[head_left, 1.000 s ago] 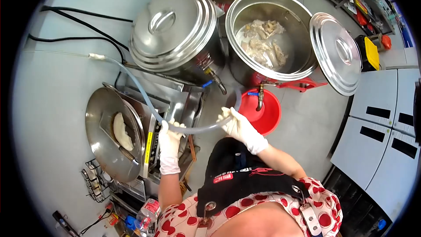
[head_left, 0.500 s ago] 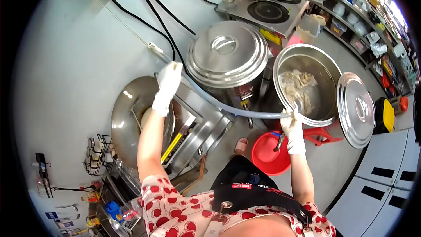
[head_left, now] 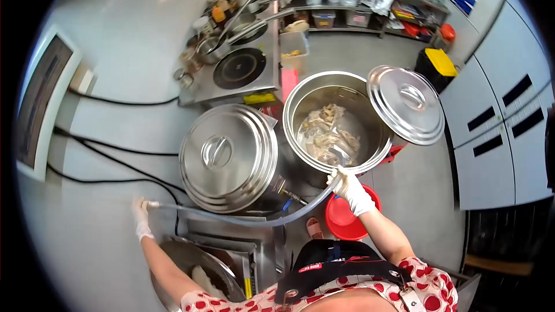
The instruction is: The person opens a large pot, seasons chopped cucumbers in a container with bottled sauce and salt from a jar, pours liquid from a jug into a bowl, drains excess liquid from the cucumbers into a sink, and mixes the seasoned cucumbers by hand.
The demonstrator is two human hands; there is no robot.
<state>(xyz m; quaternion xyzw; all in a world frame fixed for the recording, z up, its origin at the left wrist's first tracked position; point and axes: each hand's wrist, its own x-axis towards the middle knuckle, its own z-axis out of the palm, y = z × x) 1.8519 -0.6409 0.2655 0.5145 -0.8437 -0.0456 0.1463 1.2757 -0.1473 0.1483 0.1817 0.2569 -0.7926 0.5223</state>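
My right hand [head_left: 350, 190], in a white glove, is closed round a grey-blue hose [head_left: 260, 221] at the near rim of an open steel pot [head_left: 292, 144]. The hose's free end points down into the pot, where pale pieces of meat or bones [head_left: 326, 133] lie in shallow liquid. Off to the left, my left hand [head_left: 142, 219], also gloved, is at the wall by the hose's pale end fitting [head_left: 152, 204]. Its fingers look bunched together; what they hold is lost against the pale wall.
A lidded steel pot [head_left: 222, 153] with a drain tap [head_left: 295, 196] stands left of the open one. A loose lid [head_left: 404, 104] leans at its right. A red basin [head_left: 347, 222] is on the floor. A wok [head_left: 191, 254] and a hob [head_left: 240, 68] are nearby.
My view has turned right. My left hand has moved from above the wok to the hose's wall end. My right hand keeps hold of the hose, whose end now dips inside the pot.
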